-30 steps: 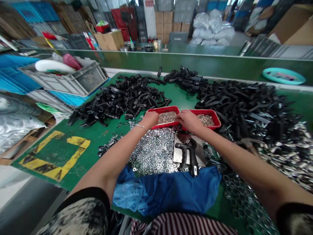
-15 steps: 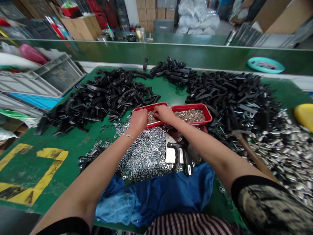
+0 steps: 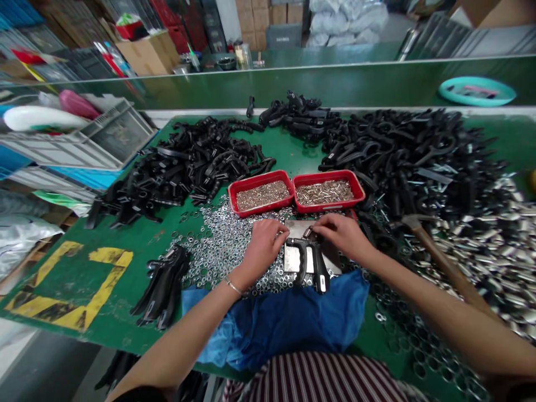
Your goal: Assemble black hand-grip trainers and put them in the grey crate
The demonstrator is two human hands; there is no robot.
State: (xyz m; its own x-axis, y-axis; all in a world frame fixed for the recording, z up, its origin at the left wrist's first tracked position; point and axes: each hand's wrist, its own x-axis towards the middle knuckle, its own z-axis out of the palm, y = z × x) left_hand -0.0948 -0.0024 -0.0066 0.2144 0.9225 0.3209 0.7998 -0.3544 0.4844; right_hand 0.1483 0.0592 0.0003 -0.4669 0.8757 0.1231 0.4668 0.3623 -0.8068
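A black two-armed plastic handle (image 3: 320, 271) lies on a flat metal plate (image 3: 292, 259) in front of me, with a small shiny metal piece at its upper end. My left hand (image 3: 264, 245) is just left of the handle's top, thumb and fingers pinched together; anything between them is too small to make out. From the other side, my right hand (image 3: 341, 234) pinches close to the shiny piece, and its fingertips hide what they hold. Just beyond the hands stand a left red tray (image 3: 237, 207) of tiny metal pins and a right red tray (image 3: 360, 195) of longer pins.
Loose metal rings (image 3: 226, 251) spread left of the plate. Black handles are heaped at left (image 3: 196, 159) and right (image 3: 389, 145). A hammer (image 3: 439, 257) lies beside shiny metal sleeves (image 3: 494, 257). Blue cloth (image 3: 288, 324) covers the near edge. Several black handles (image 3: 163, 287) lie at left.
Both hands have left the left red tray and come back toward me, to either side of the top of the black handle on the plate. The camera view has shifted slightly.
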